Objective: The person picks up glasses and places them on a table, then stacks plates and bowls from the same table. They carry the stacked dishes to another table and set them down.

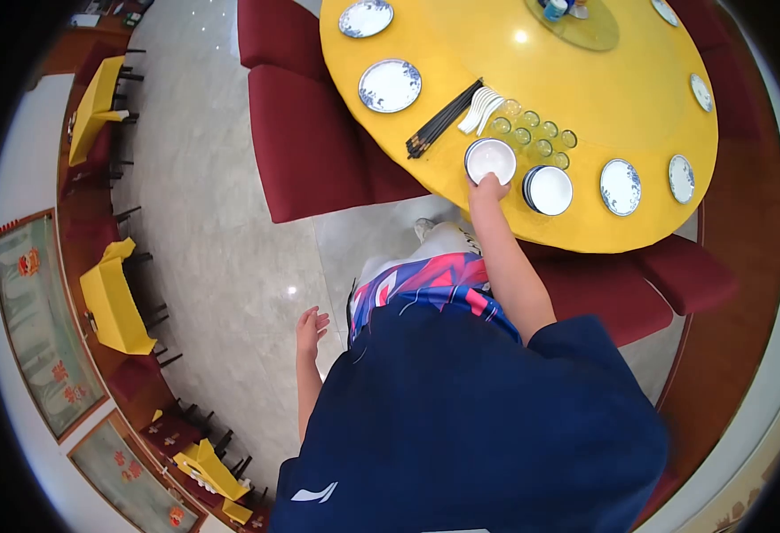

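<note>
My right hand (488, 189) grips the near rim of a white bowl (490, 160) with a dark blue edge, at the front of the round yellow table (447, 53). Just right of it stands a stack of similar bowls (550, 190). Behind the bowl are several small glasses (522, 135), with white spoons (480, 110) and dark chopsticks (443, 119) to their left. My left hand (312, 330) hangs over the floor beside my body, fingers apart and holding nothing.
Blue-patterned plates (390, 85) lie around the table edge. A glass turntable (585, 27) is at its centre. Dark red chairs (305, 142) stand at the left and below the table's front edge. Other yellow-covered tables (116, 298) line the far left, beyond the grey floor.
</note>
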`<state>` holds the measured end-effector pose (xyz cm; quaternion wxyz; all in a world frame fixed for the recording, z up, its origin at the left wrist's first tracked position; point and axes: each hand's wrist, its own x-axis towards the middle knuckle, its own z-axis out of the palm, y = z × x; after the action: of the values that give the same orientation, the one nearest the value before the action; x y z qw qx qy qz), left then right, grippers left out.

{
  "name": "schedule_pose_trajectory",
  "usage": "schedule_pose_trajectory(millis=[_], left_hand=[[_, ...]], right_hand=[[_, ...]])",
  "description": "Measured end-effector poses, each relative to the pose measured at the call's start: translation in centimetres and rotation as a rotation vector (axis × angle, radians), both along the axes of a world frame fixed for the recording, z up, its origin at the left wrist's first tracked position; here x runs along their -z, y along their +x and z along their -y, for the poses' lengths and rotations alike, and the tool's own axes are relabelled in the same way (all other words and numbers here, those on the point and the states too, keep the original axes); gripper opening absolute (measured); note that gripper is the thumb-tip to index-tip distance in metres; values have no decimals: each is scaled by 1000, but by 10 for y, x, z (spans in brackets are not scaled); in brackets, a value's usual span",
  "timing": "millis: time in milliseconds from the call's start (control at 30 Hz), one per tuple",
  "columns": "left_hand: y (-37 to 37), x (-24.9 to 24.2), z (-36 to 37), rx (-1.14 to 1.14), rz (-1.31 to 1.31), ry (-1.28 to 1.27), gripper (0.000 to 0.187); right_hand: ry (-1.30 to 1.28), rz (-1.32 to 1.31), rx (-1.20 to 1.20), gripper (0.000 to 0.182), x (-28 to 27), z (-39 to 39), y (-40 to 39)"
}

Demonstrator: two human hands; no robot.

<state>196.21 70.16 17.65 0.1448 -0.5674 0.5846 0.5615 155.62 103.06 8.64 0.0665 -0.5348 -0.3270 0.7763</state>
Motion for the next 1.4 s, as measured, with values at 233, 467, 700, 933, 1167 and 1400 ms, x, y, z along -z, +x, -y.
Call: schedule_pose_trajectory(millis=[233, 467, 700, 933, 1167, 1400], left_hand=[[-15, 10, 6, 117, -20, -19, 37], [3, 44, -11, 173, 29, 86, 37], [58, 130, -23, 402, -157, 102, 42], [94, 187, -26, 562, -199, 97, 40], [60, 126, -55, 320, -10, 154, 37], [41, 125, -54, 188, -102, 171, 37]], right_hand=[[-8, -36, 40, 58, 11, 1, 6], [-156, -82, -190, 70, 23, -28, 34], [-315, -141, -497, 97, -31, -60, 154], [-241, -91, -309, 80, -25, -135, 203], [555, 76, -655, 65, -61, -211, 229], [1861, 93, -1500, 33, -129, -242, 292]])
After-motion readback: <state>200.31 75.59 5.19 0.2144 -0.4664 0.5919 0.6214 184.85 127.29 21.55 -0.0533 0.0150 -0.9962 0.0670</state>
